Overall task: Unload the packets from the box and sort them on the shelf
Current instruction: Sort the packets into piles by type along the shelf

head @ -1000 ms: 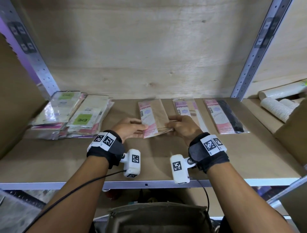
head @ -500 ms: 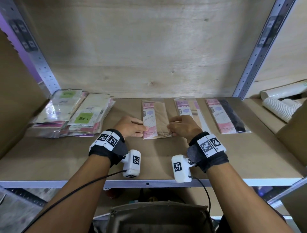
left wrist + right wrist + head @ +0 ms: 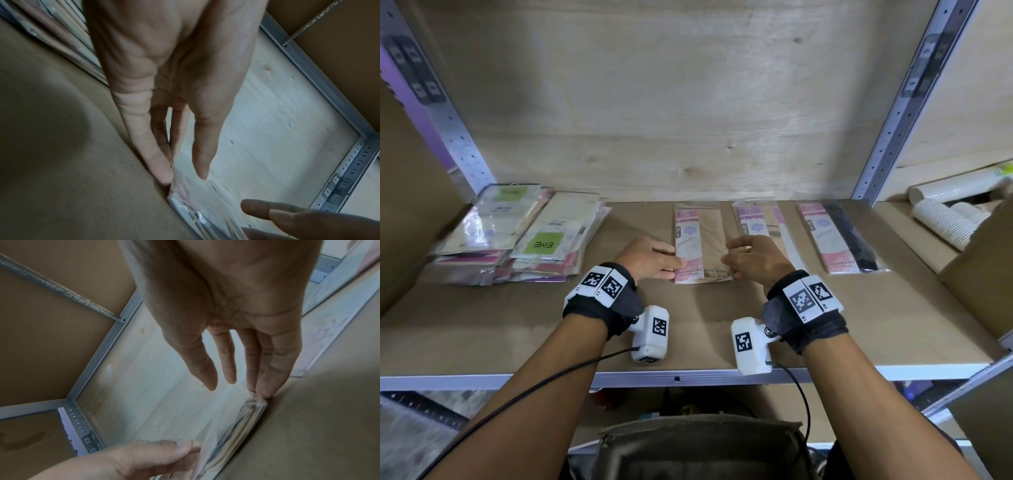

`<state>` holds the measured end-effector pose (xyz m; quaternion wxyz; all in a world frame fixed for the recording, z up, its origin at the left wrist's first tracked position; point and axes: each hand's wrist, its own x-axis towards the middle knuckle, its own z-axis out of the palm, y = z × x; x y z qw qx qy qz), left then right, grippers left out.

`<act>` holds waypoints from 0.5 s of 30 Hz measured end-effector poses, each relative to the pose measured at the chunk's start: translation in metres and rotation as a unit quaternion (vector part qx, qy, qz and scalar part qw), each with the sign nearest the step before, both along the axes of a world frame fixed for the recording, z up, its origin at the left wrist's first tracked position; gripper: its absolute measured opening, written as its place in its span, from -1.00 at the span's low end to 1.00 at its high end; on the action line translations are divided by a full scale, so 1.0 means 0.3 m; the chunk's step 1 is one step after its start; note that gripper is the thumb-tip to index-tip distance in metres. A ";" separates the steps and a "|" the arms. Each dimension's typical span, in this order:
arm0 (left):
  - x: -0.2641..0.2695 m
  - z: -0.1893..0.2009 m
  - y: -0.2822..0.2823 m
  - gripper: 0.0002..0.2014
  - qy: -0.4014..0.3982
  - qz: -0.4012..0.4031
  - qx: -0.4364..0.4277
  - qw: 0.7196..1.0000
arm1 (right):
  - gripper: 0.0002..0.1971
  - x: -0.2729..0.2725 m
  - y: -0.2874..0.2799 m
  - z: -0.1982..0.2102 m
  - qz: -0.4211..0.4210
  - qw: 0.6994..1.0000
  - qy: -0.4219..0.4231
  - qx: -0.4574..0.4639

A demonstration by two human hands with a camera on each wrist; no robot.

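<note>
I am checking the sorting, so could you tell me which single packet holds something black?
The rightmost packet, beside the right upright; the other two hold beige or pale contents.

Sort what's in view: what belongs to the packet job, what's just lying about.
Job:
- beige packet, squared up by the left hand and right hand
- two packets to its right
- packet stack
- shelf

Lying about:
- paper cups
- cardboard box; role unclear

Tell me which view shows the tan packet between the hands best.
Head view: the flat tan packet with pink label lies whole on the brown shelf board, label readable, one hand at each side. The left wrist view shows only its shiny plastic corner; the right wrist view shows only its edge-on side.
</note>
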<state>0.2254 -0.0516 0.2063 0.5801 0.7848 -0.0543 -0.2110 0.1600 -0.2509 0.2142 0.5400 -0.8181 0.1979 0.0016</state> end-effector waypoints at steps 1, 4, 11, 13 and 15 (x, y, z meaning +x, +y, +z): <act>0.000 0.000 0.000 -0.49 -0.001 0.000 0.002 1.000 | -0.62 -0.001 0.000 0.001 0.000 1.000 0.000 -0.003; 0.001 0.004 0.003 -0.51 -0.002 -0.002 0.010 1.000 | -0.64 -0.002 -0.005 0.009 0.000 1.000 -0.004 -0.020; 0.015 0.041 0.091 -0.52 -0.033 0.071 0.003 0.997 | -0.78 -0.025 0.013 0.071 0.005 0.996 -0.084 -0.008; 0.023 0.061 0.147 -0.57 -0.047 0.088 -0.005 0.995 | -0.83 -0.029 0.056 0.085 0.037 0.995 -0.091 0.029; 0.032 0.078 0.213 -0.68 -0.059 0.119 -0.014 0.991 | -0.86 -0.017 0.114 0.091 0.063 0.994 -0.083 0.042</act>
